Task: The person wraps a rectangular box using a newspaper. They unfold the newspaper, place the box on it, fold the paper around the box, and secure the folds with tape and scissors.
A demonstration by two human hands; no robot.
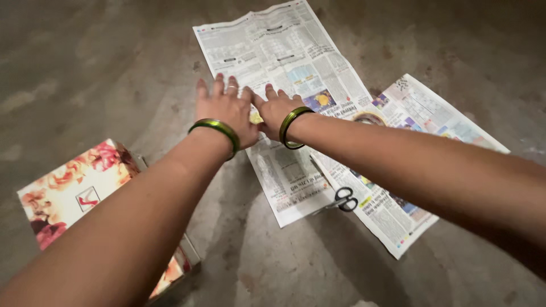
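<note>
Both the left hand (227, 111) and right hand (277, 109), fingers spread flat, press the newspaper sheet (284, 62); sliding palms could probably tear it near the floor-side scissors (344, 200).

Both my hands lie flat on the long printed newspaper sheet (284, 74) spread on the grey concrete floor (102, 62). My left hand (227, 108) presses its left edge, fingers spread, and my right hand (276, 108) rests just beside it, thumbs nearly touching. A green bangle (216, 128) circles each wrist. Right of that sheet, overlapping it, lies a second colourful newspaper page (421, 119). Black-handled scissors (341, 200) rest across the sheet's lower corner. Left of the sheet sits a floral-printed cardboard box (74, 190).
</note>
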